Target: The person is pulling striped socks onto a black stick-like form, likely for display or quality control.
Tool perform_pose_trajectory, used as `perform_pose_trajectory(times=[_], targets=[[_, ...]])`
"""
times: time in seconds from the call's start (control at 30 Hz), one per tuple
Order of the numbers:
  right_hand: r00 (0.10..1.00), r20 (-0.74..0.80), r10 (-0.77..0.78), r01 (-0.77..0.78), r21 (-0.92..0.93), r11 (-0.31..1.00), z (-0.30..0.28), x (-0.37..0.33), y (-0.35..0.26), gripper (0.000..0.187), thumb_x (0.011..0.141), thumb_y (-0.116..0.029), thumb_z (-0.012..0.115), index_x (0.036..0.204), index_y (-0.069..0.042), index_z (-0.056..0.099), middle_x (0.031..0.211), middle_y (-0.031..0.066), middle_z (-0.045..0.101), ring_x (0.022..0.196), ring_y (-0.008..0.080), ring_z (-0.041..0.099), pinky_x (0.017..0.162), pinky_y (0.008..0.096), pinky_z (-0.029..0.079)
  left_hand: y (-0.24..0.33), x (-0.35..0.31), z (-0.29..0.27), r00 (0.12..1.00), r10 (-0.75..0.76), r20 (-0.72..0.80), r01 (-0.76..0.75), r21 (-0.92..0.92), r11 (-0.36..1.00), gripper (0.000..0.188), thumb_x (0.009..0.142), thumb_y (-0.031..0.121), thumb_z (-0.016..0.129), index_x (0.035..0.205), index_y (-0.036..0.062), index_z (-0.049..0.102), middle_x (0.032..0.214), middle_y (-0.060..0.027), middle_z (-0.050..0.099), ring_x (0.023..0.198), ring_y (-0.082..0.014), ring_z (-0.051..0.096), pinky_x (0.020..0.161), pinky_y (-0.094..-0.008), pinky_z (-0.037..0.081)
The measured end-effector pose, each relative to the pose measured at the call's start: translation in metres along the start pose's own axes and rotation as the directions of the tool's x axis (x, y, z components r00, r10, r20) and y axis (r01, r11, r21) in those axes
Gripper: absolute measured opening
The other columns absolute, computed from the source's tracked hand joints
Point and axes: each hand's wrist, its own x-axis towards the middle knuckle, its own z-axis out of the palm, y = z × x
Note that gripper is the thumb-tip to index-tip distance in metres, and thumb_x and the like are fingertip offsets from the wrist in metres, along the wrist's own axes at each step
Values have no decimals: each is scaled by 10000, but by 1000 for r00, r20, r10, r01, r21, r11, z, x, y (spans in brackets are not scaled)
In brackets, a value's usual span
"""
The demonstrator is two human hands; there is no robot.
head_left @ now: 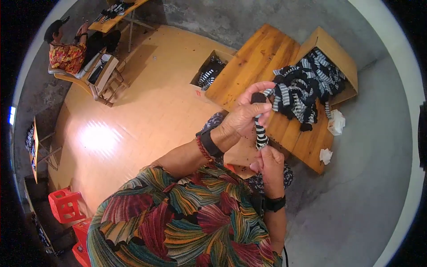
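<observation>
Wooden table (249, 66): orange-brown boards, slanting through the upper right of the frame.
Knit piece (260, 133): black-and-white stripes with a black end, stretched between my hands, just right of centre.
Left hand (242, 116): my thumb and fingers are closed on the black upper end.
Right hand (272, 163): my thumb and fingers pinch the striped lower end.
Pile (302, 91): striped and black knits, spilling from a big cardboard box (350, 75) onto the boards, upper right.
Floor (169, 66): smooth and tan, with a white glare left of centre.
Wall (195, 18): mottled grey, along the top.
Seated person (66, 58): upper left, at another table (104, 24).
Stool (66, 204): red, lower left.
Red print (199, 93): on a small box (193, 90), upper middle, too small for me to read.
</observation>
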Motion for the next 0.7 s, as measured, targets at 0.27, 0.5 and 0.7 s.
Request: perform_pose_trajectory(times=[0.27,0.5,0.7], targets=[[997,-28,78,-70,222,973,27,0,-20,305,882,-290,486,671,-73,448,498,-43,342,410,47,321,374,199,257,-24,-16,10,988,15,-153,-15,3,1000,504,797,142,568,1237,60,337,537,18,370,428,-72,339,427,-220,286],[923,369,110,-302,517,801,22,5,-20,300,881,-301,449,691,-70,468,477,-9,382,356,77,317,359,224,263,-14,-16,4,995,-78,67,86,-134,987,468,818,250,561,1199,54,373,546,18,375,435,-87,349,445,-234,292],[985,154,73,-101,181,978,14,6,-19,278,880,-262,446,714,-44,493,487,-5,387,359,79,340,355,216,322,-3,-7,-14,995,-20,95,37,-177,984,353,845,316,525,1041,31,458,691,-74,541,543,-170,502,519,-298,411]])
